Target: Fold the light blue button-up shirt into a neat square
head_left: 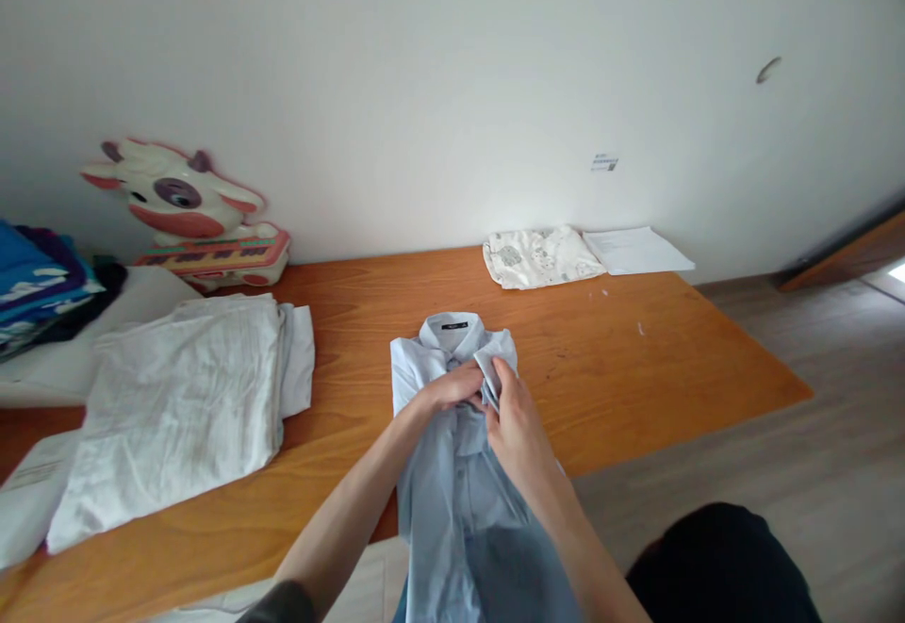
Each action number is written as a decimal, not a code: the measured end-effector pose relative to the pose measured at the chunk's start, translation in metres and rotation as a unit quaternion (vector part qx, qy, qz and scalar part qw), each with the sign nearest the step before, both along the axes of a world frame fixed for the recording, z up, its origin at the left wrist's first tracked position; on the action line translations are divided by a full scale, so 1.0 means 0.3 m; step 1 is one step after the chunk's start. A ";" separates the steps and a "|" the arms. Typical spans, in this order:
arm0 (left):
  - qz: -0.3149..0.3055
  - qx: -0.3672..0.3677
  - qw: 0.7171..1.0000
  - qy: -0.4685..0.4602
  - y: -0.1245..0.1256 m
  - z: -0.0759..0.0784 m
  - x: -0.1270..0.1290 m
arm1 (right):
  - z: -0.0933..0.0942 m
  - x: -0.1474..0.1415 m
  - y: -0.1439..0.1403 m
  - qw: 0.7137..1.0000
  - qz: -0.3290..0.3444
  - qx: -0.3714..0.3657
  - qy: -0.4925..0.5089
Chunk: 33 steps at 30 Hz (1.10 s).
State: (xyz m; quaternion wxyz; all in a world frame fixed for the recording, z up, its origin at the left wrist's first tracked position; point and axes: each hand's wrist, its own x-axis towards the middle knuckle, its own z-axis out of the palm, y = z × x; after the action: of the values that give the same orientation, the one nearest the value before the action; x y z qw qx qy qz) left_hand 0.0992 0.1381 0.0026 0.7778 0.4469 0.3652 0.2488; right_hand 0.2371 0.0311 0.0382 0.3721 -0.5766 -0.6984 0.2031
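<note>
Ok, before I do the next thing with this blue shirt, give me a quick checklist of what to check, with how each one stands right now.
1. Light blue shirt collar end flat on the wooden table: ok.
2. Lower part of the shirt fully on the table: not ok, it hangs over the near edge.
3. Left hand on the front below the collar: ok.
4. Right hand pinching the fabric fold: ok.
5. Buttons fastened: cannot tell.
6. White folded cloth apart from the shirt: ok.

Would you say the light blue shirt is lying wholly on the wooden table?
No, the light blue shirt has its collar end on the wooden table, while its lower part hangs over the near edge.
</note>
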 end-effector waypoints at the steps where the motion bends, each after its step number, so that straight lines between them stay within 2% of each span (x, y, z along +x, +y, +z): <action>1: 0.017 0.017 1.000 0.012 0.009 0.007 -0.022 | -0.021 -0.015 -0.001 1.000 0.000 -0.001 -0.004; 4: 0.113 0.106 0.985 0.079 0.045 0.032 -0.066 | -0.087 -0.048 0.007 1.000 0.008 -0.008 -0.010; 6: 0.190 0.185 0.955 0.129 0.064 0.035 -0.061 | -0.121 -0.071 0.016 1.000 0.006 -0.008 -0.003; 8: 0.224 0.263 0.925 0.158 0.069 0.020 -0.036 | -0.138 -0.091 0.015 1.000 0.008 -0.005 0.012; 10: 0.217 0.341 0.897 0.178 0.060 -0.009 -0.007 | -0.134 -0.096 -0.013 0.999 0.019 -0.006 0.034; 12: 0.202 0.403 0.870 0.201 0.044 -0.040 0.013 | -0.122 -0.065 -0.082 0.997 0.038 -0.010 0.062; 14: 0.194 0.437 0.851 0.218 0.031 -0.064 0.023 | -0.119 0.013 -0.190 0.995 0.035 -0.006 0.090; 16: 0.189 0.460 0.837 0.228 0.026 -0.077 0.024 | -0.147 0.138 -0.323 0.994 -0.014 0.015 0.103; 18: 0.181 0.482 0.823 0.239 0.027 -0.080 0.023 | -0.214 0.291 -0.454 0.989 -0.107 0.038 0.097; 20: 0.168 0.501 0.811 0.250 0.031 -0.078 0.022 | -0.311 0.438 -0.564 0.979 -0.184 0.032 0.080; 21: 0.161 0.508 0.808 0.252 0.032 -0.075 0.023 | -0.365 0.498 -0.607 0.979 -0.192 0.011 0.070; 23: 0.143 0.519 0.805 0.250 0.031 -0.069 0.026 | -0.472 0.577 -0.662 0.986 -0.156 -0.036 0.045; 26: 0.117 0.525 0.805 0.250 0.024 -0.064 0.030 | -0.606 0.591 -0.678 0.994 -0.063 -0.087 0.005; 28: 0.104 0.532 0.800 0.258 0.019 -0.065 0.031 | -0.668 0.564 -0.666 0.991 -0.048 -0.124 -0.006; 31: 0.096 0.538 0.792 0.273 0.018 -0.070 0.029 | -0.704 0.544 -0.666 0.978 -0.083 -0.192 -0.006; 33: 0.096 0.538 0.790 0.279 0.021 -0.073 0.028 | -0.683 0.561 -0.703 0.972 -0.110 -0.207 -0.017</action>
State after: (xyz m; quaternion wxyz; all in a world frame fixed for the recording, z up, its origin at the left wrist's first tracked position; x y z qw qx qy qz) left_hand 0.1075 0.1443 -0.0194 0.2482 0.8055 0.4148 0.3427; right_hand 0.4052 -0.1797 -0.1667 0.2528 -0.7180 -0.5796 0.2908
